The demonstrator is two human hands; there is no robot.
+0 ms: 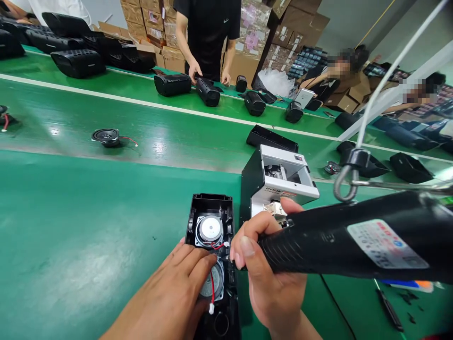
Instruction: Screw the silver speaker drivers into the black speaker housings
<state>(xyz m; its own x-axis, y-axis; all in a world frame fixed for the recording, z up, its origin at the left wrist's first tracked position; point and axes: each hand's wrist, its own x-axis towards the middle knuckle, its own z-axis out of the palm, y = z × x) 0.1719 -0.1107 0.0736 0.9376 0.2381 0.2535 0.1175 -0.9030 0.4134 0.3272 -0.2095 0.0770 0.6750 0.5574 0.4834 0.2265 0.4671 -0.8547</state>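
Note:
An open black speaker housing (211, 204) lies on the green bench in front of me, with two round speaker drivers (209, 230) and red and white wires inside. My left hand (177, 288) rests flat on the housing, fingers over the lower driver. My right hand (269, 269) grips a black electric screwdriver (354, 241), which hangs from a cable and hook (348, 177). Its tip points at the housing's right edge, between the two drivers, and is hidden by my fingers.
A black and white screw feeder box (279, 177) stands just behind the housing. A loose speaker driver (106, 137) lies on the conveyor belt at left. Several black speaker casings (172, 84) lie on the far bench, where a person in black stands. Cardboard boxes are stacked behind.

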